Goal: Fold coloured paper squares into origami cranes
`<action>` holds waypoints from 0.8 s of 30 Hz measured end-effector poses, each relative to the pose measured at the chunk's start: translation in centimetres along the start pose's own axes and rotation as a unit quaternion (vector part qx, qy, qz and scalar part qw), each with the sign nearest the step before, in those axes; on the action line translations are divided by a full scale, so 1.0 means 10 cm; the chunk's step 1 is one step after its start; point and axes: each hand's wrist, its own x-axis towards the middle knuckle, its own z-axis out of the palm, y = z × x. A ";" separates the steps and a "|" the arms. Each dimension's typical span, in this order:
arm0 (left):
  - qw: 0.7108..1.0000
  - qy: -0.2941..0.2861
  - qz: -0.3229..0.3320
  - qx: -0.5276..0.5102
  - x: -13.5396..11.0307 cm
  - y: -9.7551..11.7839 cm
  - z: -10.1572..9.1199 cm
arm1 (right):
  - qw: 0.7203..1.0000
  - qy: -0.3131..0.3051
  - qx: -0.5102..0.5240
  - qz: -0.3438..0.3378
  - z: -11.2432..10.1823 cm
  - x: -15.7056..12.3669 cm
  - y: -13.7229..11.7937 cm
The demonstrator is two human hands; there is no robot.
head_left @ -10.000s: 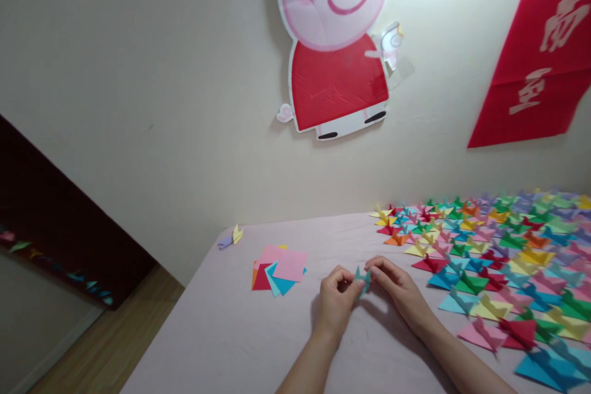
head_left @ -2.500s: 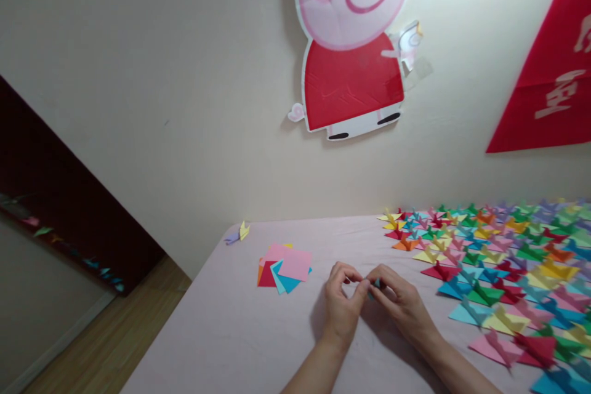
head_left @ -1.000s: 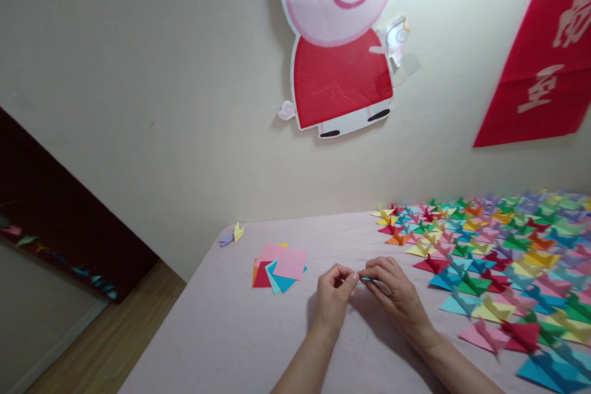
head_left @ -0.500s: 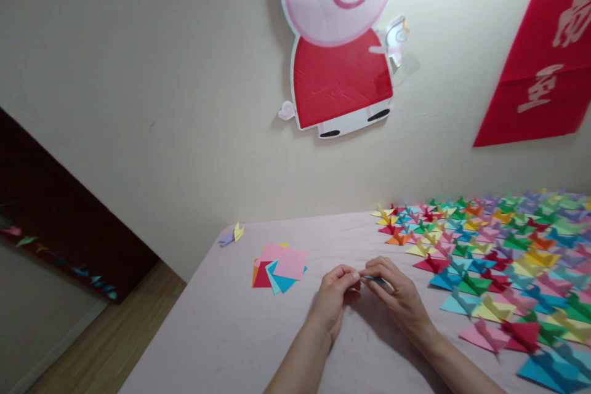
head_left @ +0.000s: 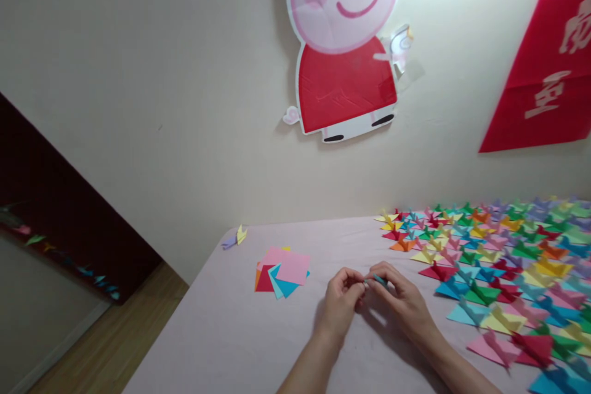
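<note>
Between the fingertips of both hands is a small piece of folded blue paper, mostly covered by fingers. My left hand pinches its near tip, thumb and index finger pressed together. My right hand holds its body between thumb and fingers, just above the table. Left of my hands lies a loose pile of square paper sheets in pink, red, blue, yellow and orange. To the right stand rows of folded paper cranes in many colours.
A yellow and a purple folded paper piece lie at the table's far left corner. The pink-covered table meets the wall at the back. A pig cutout and a red banner hang on the wall.
The view has shifted slightly, so everything sits a little lower and further right. My left fingers have changed their pinch on the blue paper; the right hand still holds it.
</note>
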 end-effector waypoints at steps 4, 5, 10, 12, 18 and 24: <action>0.994 0.036 0.069 0.076 -0.03 -0.03 0.03 | 0.998 0.007 0.032 0.054 0.01 0.01 -0.02; 0.992 0.040 0.077 0.089 -0.04 -0.03 0.04 | 0.997 0.006 0.041 0.063 0.01 0.01 -0.02; 0.983 0.058 0.107 0.135 -0.05 -0.07 0.04 | 0.994 -0.001 0.067 0.084 0.03 0.01 -0.03; 0.975 0.066 0.126 0.169 -0.06 -0.08 0.03 | 0.994 -0.002 0.066 0.082 0.03 0.01 -0.04; 0.951 0.073 0.156 0.258 -0.09 -0.08 0.03 | 0.993 -0.007 0.065 0.097 0.03 0.02 -0.05; 0.954 0.059 0.145 0.257 -0.09 -0.07 0.05 | 0.981 0.020 0.120 0.151 0.05 0.01 0.00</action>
